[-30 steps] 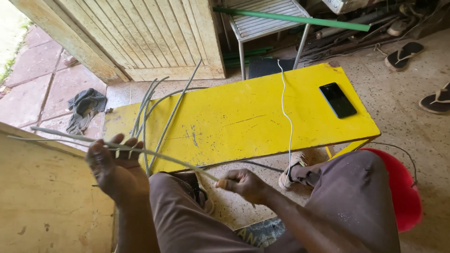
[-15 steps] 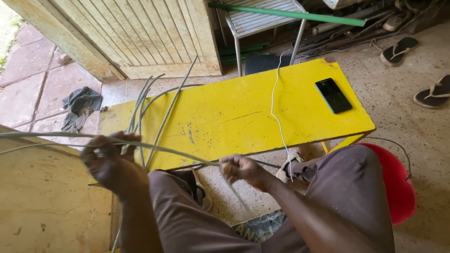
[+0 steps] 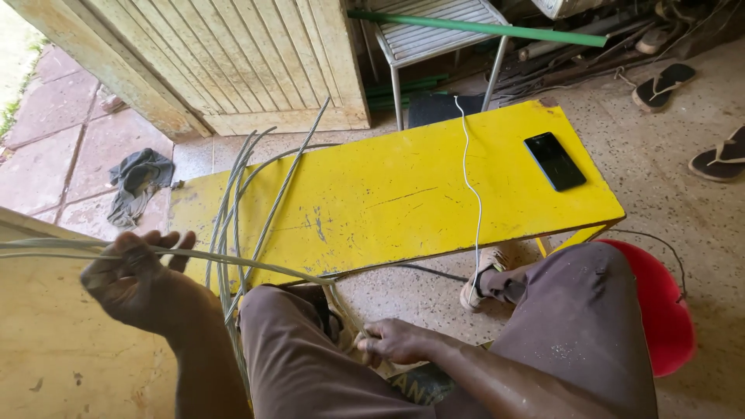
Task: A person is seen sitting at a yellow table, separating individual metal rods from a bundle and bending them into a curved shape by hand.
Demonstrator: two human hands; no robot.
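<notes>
My left hand (image 3: 136,279) is closed around a long pale green cane strip (image 3: 233,262) that runs from the left edge past my knee. My right hand (image 3: 396,340) pinches the same strip low between my knees. Several more cane strips (image 3: 256,198) lie across the left end of the yellow table (image 3: 403,194) in front of me. My legs in brown trousers fill the lower frame.
A black phone (image 3: 554,161) and a white cable (image 3: 470,178) lie on the table. A red bucket (image 3: 660,302) stands by my right knee. A grey cloth (image 3: 136,182) lies on the paving at left. Sandals (image 3: 660,84), a metal chair (image 3: 434,35) and a green pole (image 3: 481,27) are behind.
My right hand has slid down the strip, from near the table's edge to low between my knees. My left hand has moved slightly left with the strip.
</notes>
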